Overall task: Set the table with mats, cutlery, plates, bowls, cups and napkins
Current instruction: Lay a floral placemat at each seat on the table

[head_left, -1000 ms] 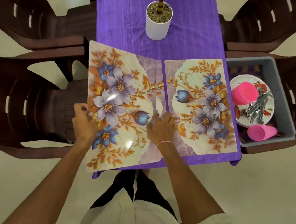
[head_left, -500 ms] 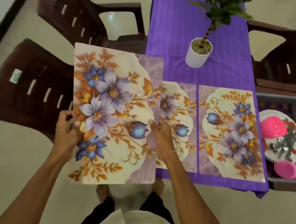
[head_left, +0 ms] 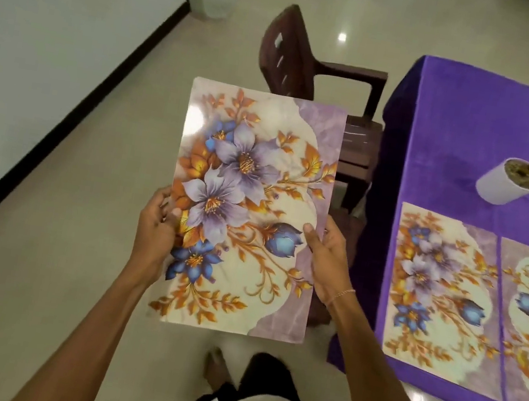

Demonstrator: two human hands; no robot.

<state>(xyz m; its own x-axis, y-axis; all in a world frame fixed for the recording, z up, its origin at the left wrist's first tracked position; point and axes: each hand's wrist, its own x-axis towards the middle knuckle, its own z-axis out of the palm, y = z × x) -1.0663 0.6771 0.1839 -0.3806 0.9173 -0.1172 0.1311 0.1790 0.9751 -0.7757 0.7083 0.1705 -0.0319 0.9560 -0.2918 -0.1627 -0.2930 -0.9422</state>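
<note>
Flagging drop risk: the glossy floral rectangular mat (head_left: 247, 211) is held over the floor (head_left: 70, 169), beside the purple-clothed tabletop (head_left: 458, 127), pinched at its side edges by the left grip (head_left: 156, 231) and right grip (head_left: 326, 262). It could be dropped if one pinch slackens. Counted: three mats, one held, two matching mats (head_left: 435, 296) laid side by side; one brown plastic chair (head_left: 289, 55); one white potted plant (head_left: 508, 185).

Bare purple tablecloth (head_left: 458, 127) lies open beyond two laid mats (head_left: 436, 290); a potted plant (head_left: 508, 185) and brown chair (head_left: 289, 55) border it.
</note>
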